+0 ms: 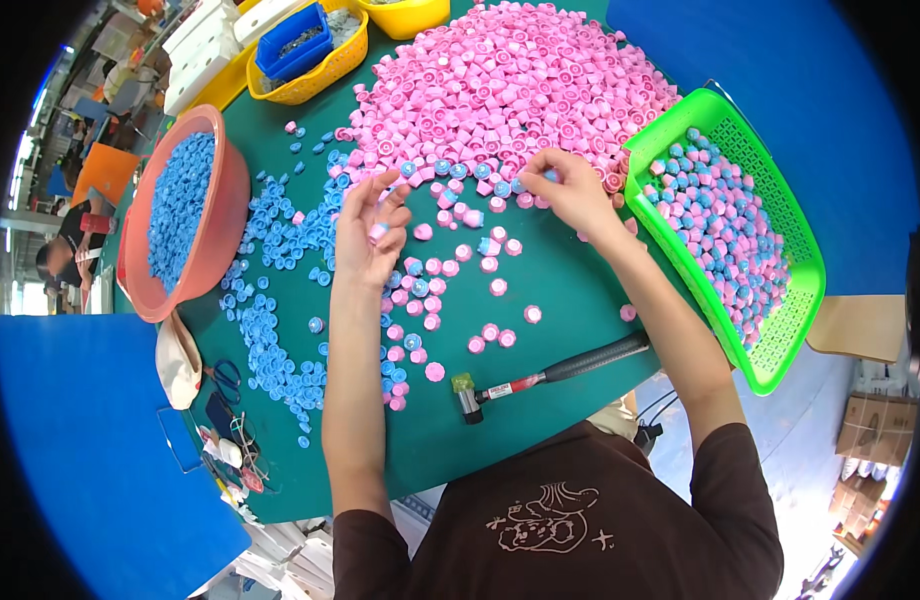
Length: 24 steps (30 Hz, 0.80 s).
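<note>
My left hand [373,235] is raised over the table, palm partly up and fingers curled around a small pale pink-and-blue piece [379,231]. My right hand [572,192] is at the near edge of the pink heap, thumb and fingers pinching a small blue cap [551,175]; its underside is hidden. Between the hands runs a row of pink cups topped with blue caps [458,171]. Loose pink cups [498,287] are scattered below them. Behind rises a large heap of pink cups [500,85]. Blue caps [265,330] spread to the left of my left forearm.
A rubber-and-metal-headed hammer [570,368] lies in front of me. To the right, a green basket [805,285] holds joined pink-and-blue pieces. An orange-pink tub [237,190] of blue caps stands left, near scissors [225,380]. Yellow baskets [310,88] sit at the back left.
</note>
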Each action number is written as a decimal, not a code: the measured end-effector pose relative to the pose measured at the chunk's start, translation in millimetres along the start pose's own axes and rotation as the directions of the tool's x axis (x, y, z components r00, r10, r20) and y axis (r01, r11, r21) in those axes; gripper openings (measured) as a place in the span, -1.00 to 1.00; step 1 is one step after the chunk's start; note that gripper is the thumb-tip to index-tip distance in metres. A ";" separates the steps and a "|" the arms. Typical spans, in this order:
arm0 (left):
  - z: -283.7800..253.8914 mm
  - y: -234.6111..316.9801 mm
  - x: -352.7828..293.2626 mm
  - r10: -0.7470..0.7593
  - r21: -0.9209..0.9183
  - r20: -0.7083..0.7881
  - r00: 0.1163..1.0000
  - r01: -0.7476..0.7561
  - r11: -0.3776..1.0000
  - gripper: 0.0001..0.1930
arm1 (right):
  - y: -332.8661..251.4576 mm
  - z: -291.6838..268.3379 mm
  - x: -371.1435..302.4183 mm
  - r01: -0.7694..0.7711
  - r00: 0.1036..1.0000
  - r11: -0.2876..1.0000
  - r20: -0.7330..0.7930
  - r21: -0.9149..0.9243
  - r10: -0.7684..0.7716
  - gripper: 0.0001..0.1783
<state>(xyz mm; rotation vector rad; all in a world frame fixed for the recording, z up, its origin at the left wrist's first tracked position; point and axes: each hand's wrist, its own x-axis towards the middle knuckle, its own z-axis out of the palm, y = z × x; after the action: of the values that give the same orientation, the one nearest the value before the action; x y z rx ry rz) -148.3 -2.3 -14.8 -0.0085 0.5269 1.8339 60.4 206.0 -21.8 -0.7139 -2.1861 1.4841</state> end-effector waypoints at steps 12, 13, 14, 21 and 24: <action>5.9 2.5 50.5 0.344 0.731 0.509 0.789 -0.185 -0.657 -0.80 | -1.1 31.0 -9.8 0.307 0.919 0.616 0.058 -0.726 -0.390 -0.60; 8.2 4.5 51.5 0.349 0.780 0.424 0.836 -0.141 -0.609 -0.78 | -5.8 33.6 -9.4 0.291 0.926 0.594 0.064 -0.750 -0.372 -0.61; 9.3 6.4 52.3 0.349 0.824 0.335 0.875 -0.092 -0.560 -0.76 | -9.3 37.1 -8.3 0.276 0.932 0.571 0.071 -0.773 -0.355 -0.63; 11.3 5.4 48.6 0.292 0.783 0.374 0.880 -0.130 -0.609 -0.78 | 6.7 37.9 7.2 0.465 0.848 0.577 0.150 -0.671 -0.509 -0.66; 15.3 7.3 41.6 0.407 0.979 0.198 0.892 -0.157 -0.133 -0.76 | -20.2 22.1 7.9 -0.016 0.997 0.996 0.077 0.090 0.010 -0.75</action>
<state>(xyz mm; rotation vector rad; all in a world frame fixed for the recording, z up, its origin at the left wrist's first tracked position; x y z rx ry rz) -164.7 39.2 -9.5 1.1098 2.1441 1.3310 37.5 188.6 -10.4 -0.6527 -2.1573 1.6306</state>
